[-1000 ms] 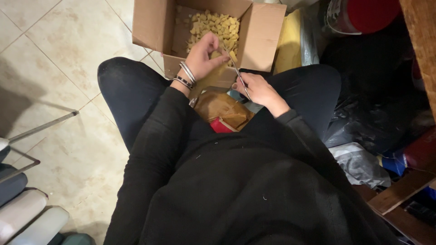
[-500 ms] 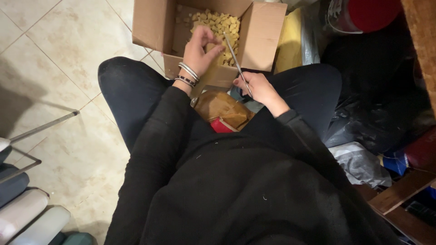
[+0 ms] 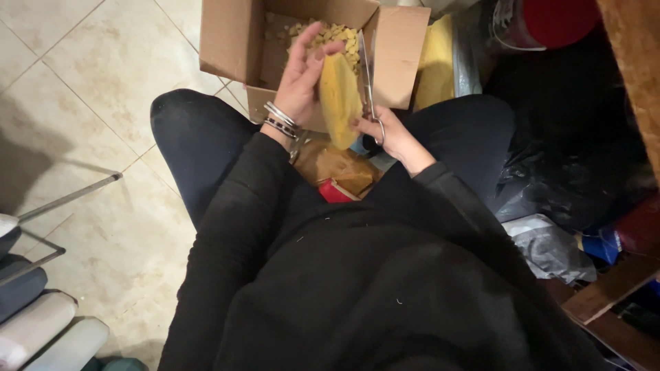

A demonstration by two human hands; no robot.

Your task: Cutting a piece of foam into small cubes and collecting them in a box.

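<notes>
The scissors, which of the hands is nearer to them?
Right. The right hand grips the handles of the scissors, blades pointing up. The left hand sits across the yellow piece it holds, apart from the blades.

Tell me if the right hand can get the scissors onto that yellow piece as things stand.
Probably yes. The right hand holds the scissors right beside the yellow piece, which the left hand holds up over the cardboard box. Nothing shows between blades and piece.

one cardboard box [image 3: 234,41], one scissors [image 3: 366,75], two hands [image 3: 302,75]
</notes>
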